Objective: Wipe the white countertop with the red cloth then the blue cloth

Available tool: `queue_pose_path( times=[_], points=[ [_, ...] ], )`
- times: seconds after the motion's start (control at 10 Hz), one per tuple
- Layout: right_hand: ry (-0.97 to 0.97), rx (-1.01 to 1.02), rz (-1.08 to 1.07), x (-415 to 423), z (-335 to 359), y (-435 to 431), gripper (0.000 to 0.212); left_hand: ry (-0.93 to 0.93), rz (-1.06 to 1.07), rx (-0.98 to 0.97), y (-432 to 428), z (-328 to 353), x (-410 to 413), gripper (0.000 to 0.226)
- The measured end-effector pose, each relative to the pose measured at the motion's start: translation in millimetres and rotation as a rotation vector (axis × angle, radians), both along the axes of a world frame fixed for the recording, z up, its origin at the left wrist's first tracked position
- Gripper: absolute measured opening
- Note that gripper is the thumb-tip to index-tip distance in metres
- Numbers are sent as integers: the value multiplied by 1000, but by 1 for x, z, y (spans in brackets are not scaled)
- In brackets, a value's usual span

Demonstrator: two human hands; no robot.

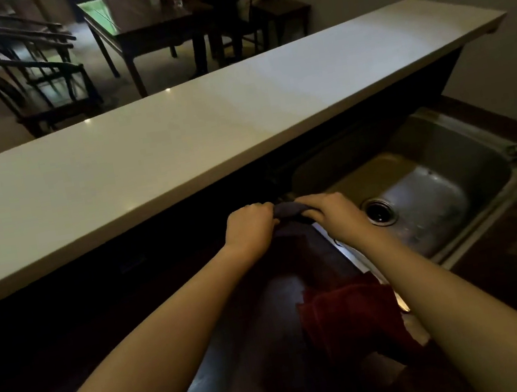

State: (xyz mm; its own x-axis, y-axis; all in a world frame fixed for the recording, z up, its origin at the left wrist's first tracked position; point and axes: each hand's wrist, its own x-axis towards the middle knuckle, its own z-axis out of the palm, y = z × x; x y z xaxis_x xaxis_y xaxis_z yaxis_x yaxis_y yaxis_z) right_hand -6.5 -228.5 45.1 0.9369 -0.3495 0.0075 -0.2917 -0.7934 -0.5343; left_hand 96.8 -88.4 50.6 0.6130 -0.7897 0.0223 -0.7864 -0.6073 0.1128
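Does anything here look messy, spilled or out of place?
Nothing much. The red cloth lies crumpled on the dark lower counter beside the sink, one corner over its rim. Both hands, left hand and right hand, grip the dark blue cloth. The white countertop shows no spill.

Person's body: two bare forearms and two hands in view, nothing worn.

Left hand and right hand: no gloves, rings, watch, bracelet or other markings visible. Both forearms are bare from wrist to frame edge, entering from 7 o'clock and 5 o'clock; no sleeve, cuff or band shows. Fingers are curled, so nails cannot be examined. Dim lighting limits finer detail. Upper arms and torso lie outside the frame.
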Motion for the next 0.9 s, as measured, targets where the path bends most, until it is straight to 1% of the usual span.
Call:
queue_pose_path(
  times=[0.1, 0.3, 0.4, 0.5, 0.6, 0.7, 0.8, 0.9],
  points=[
    [-13, 7, 32, -2, -22, -7, 33, 41, 46, -34, -6, -29, -10, 33],
    [199, 13, 51, -13, -83, -10, 42, 196, 69, 48, -7, -85, -34, 34],
    [267, 11, 84, -22, -99, -8, 44, 248, 53, 133, -4, -102, -44, 44],
    [289, -22, 124, -26, -102, -7, 48, 256, 58, 157, -3, -107, -49, 51],
    [313, -37, 114, -26, -97, -3, 55, 259, 52, 194, 0, -108, -54, 58],
    [372, -117, 122, -22, -95, 7, 62, 313, 59, 218, 5, -109, -60, 71],
    [497, -199, 124, -17, -91, 21, 70, 371, 44, 243, 10, -103, -58, 76],
    [620, -272, 116, -8, -77, 29, 71, 445, 12, 292, 17, -93, -52, 75]
  ],
)
